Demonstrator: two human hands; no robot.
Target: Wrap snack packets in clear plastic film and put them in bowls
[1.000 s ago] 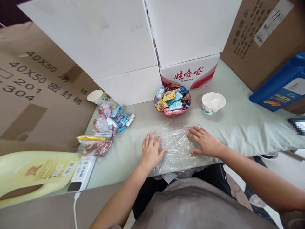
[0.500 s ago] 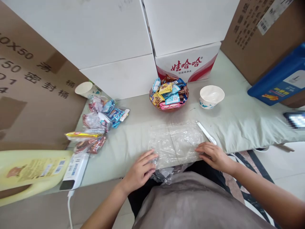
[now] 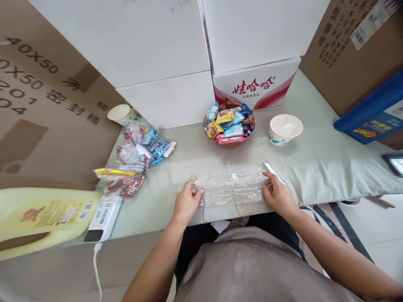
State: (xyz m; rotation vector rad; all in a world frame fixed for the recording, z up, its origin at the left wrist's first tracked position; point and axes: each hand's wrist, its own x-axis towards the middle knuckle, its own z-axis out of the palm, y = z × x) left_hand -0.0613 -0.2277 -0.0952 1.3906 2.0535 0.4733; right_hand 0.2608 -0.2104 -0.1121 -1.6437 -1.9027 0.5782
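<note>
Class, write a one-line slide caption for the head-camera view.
Both hands, left hand and right hand, pinch the ends of a folded clear plastic bag before a snack bowl.

Table covered with pale green cloth point(image 3: 330, 167), daylight-bright. White boxes point(image 3: 151, 50) stacked at far side, brown cartons far left point(image 3: 47, 109) and far right point(image 3: 352, 54). Light tiled floor point(image 3: 378, 235) near right, dark patterned strip beside it.

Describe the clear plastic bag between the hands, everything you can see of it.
The clear plastic bag is a thin, crinkled, see-through film lying flat as a wide, short band on the pale green cloth near the table's front edge. It looks empty. The left hand pinches its left end and the right hand holds its right end. A white pen lies at its upper right corner.
</note>
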